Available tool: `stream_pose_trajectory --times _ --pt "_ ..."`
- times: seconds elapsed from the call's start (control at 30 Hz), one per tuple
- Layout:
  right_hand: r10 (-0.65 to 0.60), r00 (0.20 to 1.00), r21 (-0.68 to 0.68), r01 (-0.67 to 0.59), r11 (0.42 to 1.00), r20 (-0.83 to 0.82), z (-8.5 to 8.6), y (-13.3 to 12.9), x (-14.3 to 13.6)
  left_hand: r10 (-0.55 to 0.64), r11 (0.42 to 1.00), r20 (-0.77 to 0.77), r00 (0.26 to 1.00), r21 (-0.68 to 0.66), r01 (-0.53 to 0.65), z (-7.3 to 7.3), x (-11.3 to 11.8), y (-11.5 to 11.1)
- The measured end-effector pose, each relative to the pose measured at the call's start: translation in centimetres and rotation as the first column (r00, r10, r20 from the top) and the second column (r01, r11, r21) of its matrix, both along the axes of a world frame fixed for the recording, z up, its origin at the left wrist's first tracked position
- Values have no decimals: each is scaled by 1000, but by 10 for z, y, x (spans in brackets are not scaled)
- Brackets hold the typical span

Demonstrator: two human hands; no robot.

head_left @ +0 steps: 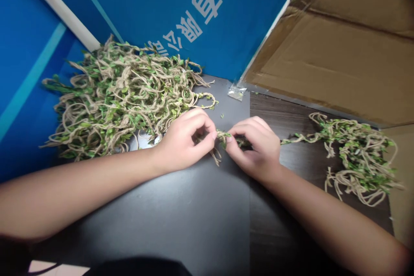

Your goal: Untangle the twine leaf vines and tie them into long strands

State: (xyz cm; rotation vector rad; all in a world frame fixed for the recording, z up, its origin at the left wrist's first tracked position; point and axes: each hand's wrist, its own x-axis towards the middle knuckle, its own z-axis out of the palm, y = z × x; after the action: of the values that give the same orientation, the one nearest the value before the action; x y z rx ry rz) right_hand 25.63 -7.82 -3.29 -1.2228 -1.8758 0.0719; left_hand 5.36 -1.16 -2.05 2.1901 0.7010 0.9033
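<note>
A leafy twine strand (302, 138) runs from between my hands to the right. My left hand (189, 138) pinches its near part between thumb and forefinger, and loose twine ends dangle just below. Close beside it, my right hand (255, 144) grips the same strand with thumb and fingertips; its palm side hides part of the twine. Behind my left hand lies a large tangled heap of twine with green leaves (123, 99). The strand leads to a smaller leafy twine pile (362, 151) at the right.
A grey table surface (194, 215) meets dark wood grain (271, 220) on the right. Blue panels with white lettering (207, 4) and a brown cardboard sheet (343, 51) stand behind. A small clear packet (236, 92) lies near their corner. A white pole (61, 6) leans at upper left.
</note>
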Motion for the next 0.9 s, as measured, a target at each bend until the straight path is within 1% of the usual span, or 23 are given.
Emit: stream_pose_trajectory --times 0.07,0.17,0.3,0.43,0.6,0.77,0.9 --pt "1 1000 -12 -1 1000 -6 1 0 1 2 1000 0 1000 -7 -2 1 0 0" --pt "28 1000 20 -28 999 1 2 -2 2 -2 1000 -2 1000 -13 2 1 0 0" --pt "72 991 68 -80 995 111 -2 -3 2 -20 1000 -2 1000 5 20 -1 0 0" --pt "26 986 75 -39 996 166 -6 -1 3 -20 1000 -5 1000 11 20 -3 0 0" --pt "5 982 68 -18 998 189 -6 -1 2 -18 1000 0 1000 -1 18 -3 -1 0" --pt "-21 988 62 12 998 153 -4 -1 1 -3 999 5 1000 -40 3 -1 0 1" --pt "-35 996 -2 36 999 82 -4 0 0 14 998 7 1000 -62 -13 1 1 2"
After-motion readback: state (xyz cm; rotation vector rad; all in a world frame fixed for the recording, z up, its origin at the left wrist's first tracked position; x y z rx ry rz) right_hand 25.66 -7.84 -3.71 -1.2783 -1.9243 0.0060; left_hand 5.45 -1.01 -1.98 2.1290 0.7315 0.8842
